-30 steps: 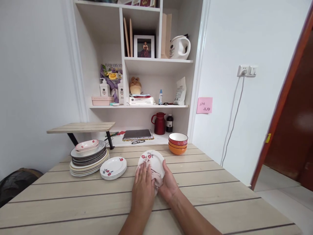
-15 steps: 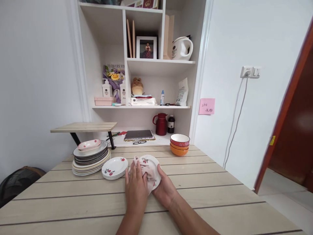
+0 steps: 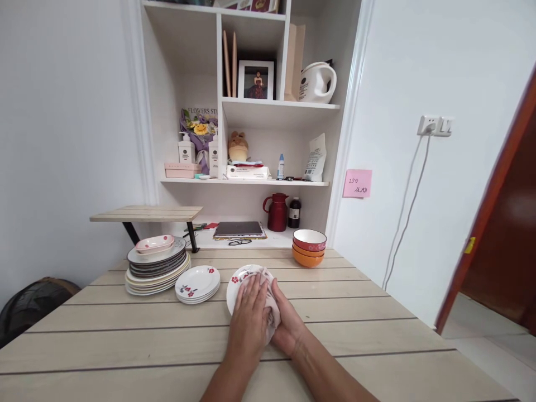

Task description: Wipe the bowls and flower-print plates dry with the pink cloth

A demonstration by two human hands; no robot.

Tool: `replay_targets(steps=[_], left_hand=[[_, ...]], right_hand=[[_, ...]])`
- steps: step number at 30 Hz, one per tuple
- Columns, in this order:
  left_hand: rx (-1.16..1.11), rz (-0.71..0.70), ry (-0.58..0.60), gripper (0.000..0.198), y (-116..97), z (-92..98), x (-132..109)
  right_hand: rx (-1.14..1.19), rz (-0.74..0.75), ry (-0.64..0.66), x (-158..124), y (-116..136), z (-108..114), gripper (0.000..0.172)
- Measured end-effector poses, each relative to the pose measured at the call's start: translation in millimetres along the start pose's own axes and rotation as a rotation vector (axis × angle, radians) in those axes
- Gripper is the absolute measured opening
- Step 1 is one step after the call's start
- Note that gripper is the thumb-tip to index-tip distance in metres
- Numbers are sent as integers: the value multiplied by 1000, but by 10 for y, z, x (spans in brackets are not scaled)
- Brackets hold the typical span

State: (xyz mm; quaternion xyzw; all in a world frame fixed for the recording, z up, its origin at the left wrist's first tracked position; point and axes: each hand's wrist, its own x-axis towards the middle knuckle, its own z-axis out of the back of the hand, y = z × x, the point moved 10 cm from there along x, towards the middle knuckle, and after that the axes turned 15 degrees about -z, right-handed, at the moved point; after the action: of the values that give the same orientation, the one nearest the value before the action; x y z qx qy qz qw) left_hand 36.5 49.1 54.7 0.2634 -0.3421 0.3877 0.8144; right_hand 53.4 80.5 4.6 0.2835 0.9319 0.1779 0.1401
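A small white plate (image 3: 233, 286) with red flowers is tilted a little above the table in front of me. My right hand (image 3: 290, 326) grips its right edge, the thumb along the rim and the fingers underneath. My left hand (image 3: 250, 312) presses a pale pink cloth (image 3: 273, 314) against the plate's face, its fingers laid over the cloth. The cloth is bunched towards the right side of the plate and partly covered by the hand. Left of my hands lies a low stack of matching flowered plates (image 3: 197, 282).
A taller stack of plates (image 3: 157, 271) with a pink-dotted dish (image 3: 154, 244) on top stands at left, near a small raised shelf (image 3: 146, 214). Several nested bowls (image 3: 309, 248) sit at the back right. Behind are a laptop (image 3: 238, 228), glasses (image 3: 240, 242) and a red jug (image 3: 276, 212).
My left hand and the cloth have slid rightwards across the plate, baring its left side. The right hand still holds the plate's edge. The view has shifted slightly.
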Motion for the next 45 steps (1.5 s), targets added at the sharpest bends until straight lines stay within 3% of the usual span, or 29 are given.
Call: replay_targets(steps=[9, 15, 23, 26, 31, 35, 38, 45], left_hand=[[-113, -148, 99, 43, -162, -23, 53], [127, -13, 0, 43, 54, 74, 11], [104, 156, -76, 41, 347, 115, -127], [22, 71, -39, 44, 281, 76, -83], [-76, -147, 58, 51, -28, -29, -5], [-34, -180, 92, 53, -113, -98, -3], [62, -140, 51, 54, -61, -65, -2], [148, 74, -59, 60, 204, 210, -27]], right_hand=[[32, 104, -67, -74, 246, 105, 59], [-49, 120, 28, -100, 330, 10, 71], [-133, 85, 32, -34, 138, -58, 59], [-106, 88, -15, -15, 93, 5, 57], [-25, 41, -75, -30, 87, 58, 60], [0, 69, -132, -89, 232, 116, 63], [-18, 65, -102, -81, 249, 103, 61], [-94, 61, 15, 19, 40, -50, 53]])
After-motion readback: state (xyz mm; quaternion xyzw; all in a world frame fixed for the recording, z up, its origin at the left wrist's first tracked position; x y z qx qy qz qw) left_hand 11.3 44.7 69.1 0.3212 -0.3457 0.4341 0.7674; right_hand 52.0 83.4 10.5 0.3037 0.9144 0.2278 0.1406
